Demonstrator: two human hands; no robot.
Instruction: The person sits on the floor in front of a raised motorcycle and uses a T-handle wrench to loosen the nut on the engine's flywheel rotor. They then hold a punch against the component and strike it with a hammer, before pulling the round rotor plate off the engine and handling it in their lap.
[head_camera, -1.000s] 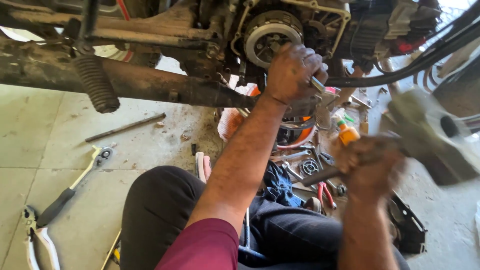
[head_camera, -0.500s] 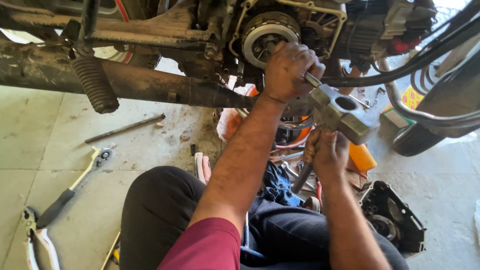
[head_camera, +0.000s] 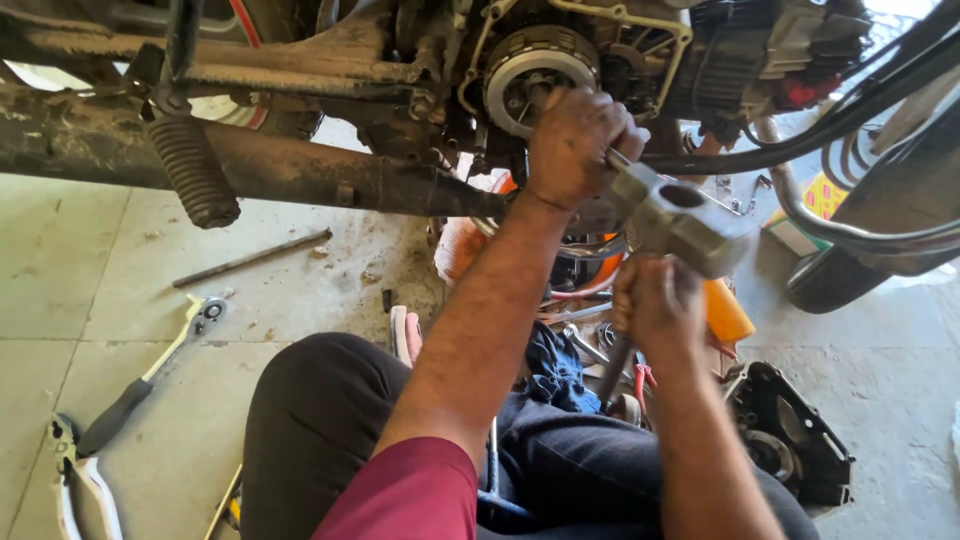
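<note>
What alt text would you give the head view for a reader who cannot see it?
A seated person's left hand grips a thin metal tool at a motorcycle's open engine while the right hand holds a hammer whose head sits against it. A ratchet and pliers lie on the concrete floor.

Hammer head (head_camera: 685, 222), centre right of the frame: dull grey metal. Bottle (head_camera: 726, 312) below it: orange. Sleeve (head_camera: 410, 497), bottom centre: maroon. Trousers (head_camera: 320, 420), lower centre: black. Rag (head_camera: 556, 368) at the lap: dark blue. Ratchet wrench (head_camera: 150, 372), lower left: silver head, black grip. Pliers (head_camera: 80, 480), bottom left corner: white handles. Floor (head_camera: 90, 270): pale grey tiles, stained. Clutch ring (head_camera: 530, 72), top centre: bright silver. Exhaust pipe (head_camera: 270, 170), upper left: rusty brown-grey.
</note>
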